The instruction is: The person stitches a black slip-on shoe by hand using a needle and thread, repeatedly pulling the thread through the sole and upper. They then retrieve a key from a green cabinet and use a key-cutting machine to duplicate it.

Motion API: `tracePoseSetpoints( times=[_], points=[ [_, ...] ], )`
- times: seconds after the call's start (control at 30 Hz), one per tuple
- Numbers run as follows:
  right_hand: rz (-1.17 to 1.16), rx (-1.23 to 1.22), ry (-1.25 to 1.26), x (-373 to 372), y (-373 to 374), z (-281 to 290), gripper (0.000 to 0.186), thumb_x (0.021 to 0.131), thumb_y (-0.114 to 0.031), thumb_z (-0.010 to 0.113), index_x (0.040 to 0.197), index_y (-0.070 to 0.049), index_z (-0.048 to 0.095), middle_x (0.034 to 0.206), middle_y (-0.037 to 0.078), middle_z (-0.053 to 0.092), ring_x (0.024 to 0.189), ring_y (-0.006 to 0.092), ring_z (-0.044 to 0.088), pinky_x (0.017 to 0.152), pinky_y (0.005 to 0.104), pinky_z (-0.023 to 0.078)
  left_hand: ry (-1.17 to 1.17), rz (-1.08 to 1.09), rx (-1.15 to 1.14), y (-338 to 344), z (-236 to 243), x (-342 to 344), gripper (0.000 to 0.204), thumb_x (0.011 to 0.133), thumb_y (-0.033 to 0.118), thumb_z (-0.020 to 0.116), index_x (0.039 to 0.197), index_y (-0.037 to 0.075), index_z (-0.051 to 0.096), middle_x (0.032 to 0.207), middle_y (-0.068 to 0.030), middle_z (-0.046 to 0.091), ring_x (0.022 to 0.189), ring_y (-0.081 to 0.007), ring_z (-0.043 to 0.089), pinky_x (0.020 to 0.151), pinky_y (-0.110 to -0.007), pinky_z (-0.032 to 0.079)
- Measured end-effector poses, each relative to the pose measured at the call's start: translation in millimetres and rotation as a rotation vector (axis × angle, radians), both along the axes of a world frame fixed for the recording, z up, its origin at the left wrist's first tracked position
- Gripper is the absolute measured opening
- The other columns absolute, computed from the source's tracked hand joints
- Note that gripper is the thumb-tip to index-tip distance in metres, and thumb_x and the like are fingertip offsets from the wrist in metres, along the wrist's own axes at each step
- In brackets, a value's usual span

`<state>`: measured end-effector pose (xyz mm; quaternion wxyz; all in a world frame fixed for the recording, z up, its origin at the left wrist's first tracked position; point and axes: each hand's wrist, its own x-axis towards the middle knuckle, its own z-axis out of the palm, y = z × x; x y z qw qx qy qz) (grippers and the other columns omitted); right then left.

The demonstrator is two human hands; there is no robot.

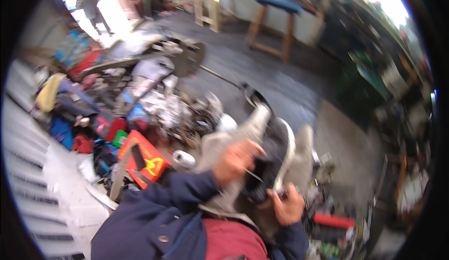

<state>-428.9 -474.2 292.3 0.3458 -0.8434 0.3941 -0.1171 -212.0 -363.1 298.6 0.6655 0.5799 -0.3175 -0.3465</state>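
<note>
A black shoe (279, 143) with a pale sole edge lies on its side across my lap, between my knees. My left hand (237, 161) is closed in a pinch at the left of the shoe's opening. A thin pale thread (255, 175) runs from its fingers towards the shoe. My right hand (287, 205) grips the near end of the shoe by the sole edge, thumb and fingers bent. Something small and dark shows between those fingers, too blurred to name. Motion blur hides the fingertips of both hands.
A white thread spool (184, 159) and a red-orange box (142, 159) with dark flat pieces on it are at my left. Beyond lies a heap of shoes and cloth (159, 101). A blue-topped stool (276, 7) stands far ahead. A red object (333, 220) lies among tools at right.
</note>
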Motion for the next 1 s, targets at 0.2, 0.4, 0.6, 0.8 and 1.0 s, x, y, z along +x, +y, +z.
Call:
tracePoseSetpoints(
  times=[0.2, 0.4, 0.6, 0.8, 1.0],
  points=[
    [0.01, -0.044, -0.132, -1.0, 1.3, -11.3, 0.043, 0.083, -0.038, 0.088, 0.082, -0.006, 0.059, 0.061, 0.008, 0.063, 0.055, 0.0276, 0.065, 0.054, 0.0386, 0.05, 0.126, 0.337, -0.149, 37.6, 3.6, 65.0, 0.032, 0.112, 0.033, 0.051, 0.11, 0.004, 0.065, 0.06, 0.0069, 0.033, 0.049, -0.0046, 0.031, 0.047, -0.025, 0.029],
    [0.045, 0.0, -0.099, 2.4, -2.7, -11.7, 0.039, 0.082, -0.035, 0.087, 0.083, -0.007, 0.061, 0.062, 0.006, 0.062, 0.056, 0.0242, 0.065, 0.054, 0.0371, 0.049, 0.134, 0.345, -0.22, 93.5, 1.7, 115.2, 0.028, 0.113, 0.026, 0.047, 0.118, 0.001, 0.059, 0.059, 0.0075, 0.022, 0.047, -0.0035, 0.021, 0.048, -0.024, 0.03],
    [0.067, 0.021, -0.123, 4.7, -0.8, -23.2, 0.038, 0.081, -0.034, 0.087, 0.085, -0.007, 0.061, 0.069, 0.006, 0.068, 0.058, 0.0229, 0.066, 0.055, 0.036, 0.051, 0.206, 0.485, -0.004, 129.7, -44.2, 125.9, 0.03, 0.113, 0.029, 0.049, 0.119, 0.0, 0.058, 0.056, 0.0078, 0.025, 0.045, -0.0035, 0.021, 0.044, -0.024, 0.029],
    [0.062, 0.052, -0.11, 1.6, -4.2, -14.8, 0.036, 0.083, -0.031, 0.087, 0.087, -0.006, 0.062, 0.073, 0.007, 0.071, 0.059, 0.0209, 0.067, 0.056, 0.0349, 0.052, 0.268, 0.28, 0.125, 150.4, -53.5, 131.0, 0.028, 0.112, 0.031, 0.051, 0.104, 0.006, 0.062, 0.064, 0.0022, 0.041, 0.052, -0.0098, 0.044, 0.059, -0.032, 0.052],
    [-0.05, 0.282, -0.382, -23.3, -12.3, -20.2, 0.019, 0.089, -0.013, 0.081, 0.096, -0.002, 0.067, 0.083, 0.004, 0.07, 0.067, 0.0075, 0.059, 0.062, 0.0242, 0.048, -0.207, 0.404, 0.605, 152.6, -27.4, 134.3, 0.038, 0.109, 0.042, 0.053, 0.101, 0.007, 0.062, 0.104, -0.0057, 0.067, 0.091, -0.0158, 0.069, 0.063, -0.028, 0.059]
  ],
)
